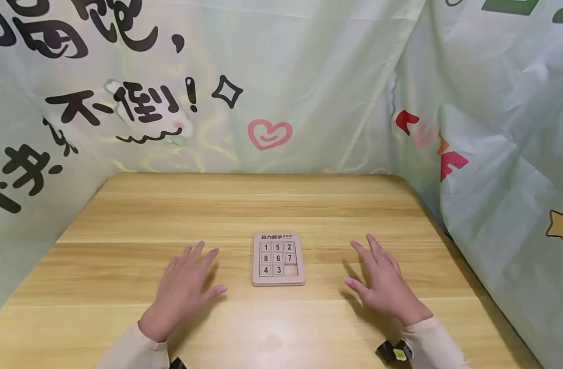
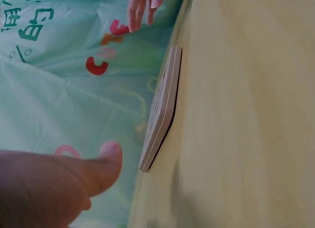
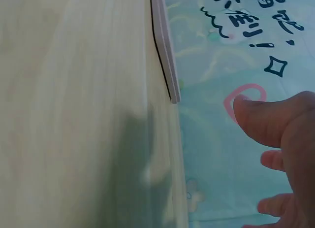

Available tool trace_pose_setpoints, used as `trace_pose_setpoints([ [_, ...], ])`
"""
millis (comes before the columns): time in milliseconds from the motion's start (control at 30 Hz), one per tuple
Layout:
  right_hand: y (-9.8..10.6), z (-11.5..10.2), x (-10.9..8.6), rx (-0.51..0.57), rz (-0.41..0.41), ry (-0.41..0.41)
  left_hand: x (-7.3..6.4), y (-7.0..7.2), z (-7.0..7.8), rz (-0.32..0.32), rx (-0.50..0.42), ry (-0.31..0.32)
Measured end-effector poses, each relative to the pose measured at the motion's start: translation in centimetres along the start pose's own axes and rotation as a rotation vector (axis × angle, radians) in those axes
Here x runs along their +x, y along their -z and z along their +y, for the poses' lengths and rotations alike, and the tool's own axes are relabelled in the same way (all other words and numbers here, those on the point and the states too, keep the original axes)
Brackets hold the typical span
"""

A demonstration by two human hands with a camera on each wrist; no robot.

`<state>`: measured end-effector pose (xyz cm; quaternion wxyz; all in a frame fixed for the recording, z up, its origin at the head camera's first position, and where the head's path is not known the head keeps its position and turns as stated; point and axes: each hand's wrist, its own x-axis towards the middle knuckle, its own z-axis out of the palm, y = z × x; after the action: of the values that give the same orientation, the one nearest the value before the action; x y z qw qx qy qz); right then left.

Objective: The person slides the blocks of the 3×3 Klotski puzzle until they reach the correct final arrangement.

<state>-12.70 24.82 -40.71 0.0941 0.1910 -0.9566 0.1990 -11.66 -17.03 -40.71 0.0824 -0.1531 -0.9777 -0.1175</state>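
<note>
A pinkish sliding number puzzle (image 1: 278,280) lies flat on the wooden table, face up. Its tiles read 1 5 2, then 8 6 7, then 4 3, with the gap at the bottom right. To the left of it hovers my left hand (image 1: 184,289), fingers spread and holding nothing. My right hand (image 1: 381,287) is on the other side, also spread, with nothing in it. Neither hand touches the puzzle. Both wrist views show the edge of the puzzle (image 2: 165,110) and a thumb held apart from it.
The wooden table (image 1: 193,205) reaches back to a printed fabric curtain (image 1: 309,77) with lettering and a pink heart. More curtain hangs along the left and right sides. A small black device (image 1: 394,352) sits at the right wrist.
</note>
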Motion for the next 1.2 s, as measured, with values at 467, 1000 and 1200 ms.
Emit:
trace_pose_setpoints([
  [467, 0.3, 0.9, 3.1, -0.020, 0.099, 0.282, 4.7, -1.0, 0.8, -0.155, -0.154, -0.264],
  [1000, 0.7, 0.6, 5.5, -0.037, -0.042, 0.281, 8.2, -1.1, 2.8, -0.399, -0.200, -0.282],
  [1200, 0.2, 0.0, 5.8, -0.032, -0.098, 0.303, 8.5, -1.6, 3.1, -0.406, -0.196, -0.325],
])
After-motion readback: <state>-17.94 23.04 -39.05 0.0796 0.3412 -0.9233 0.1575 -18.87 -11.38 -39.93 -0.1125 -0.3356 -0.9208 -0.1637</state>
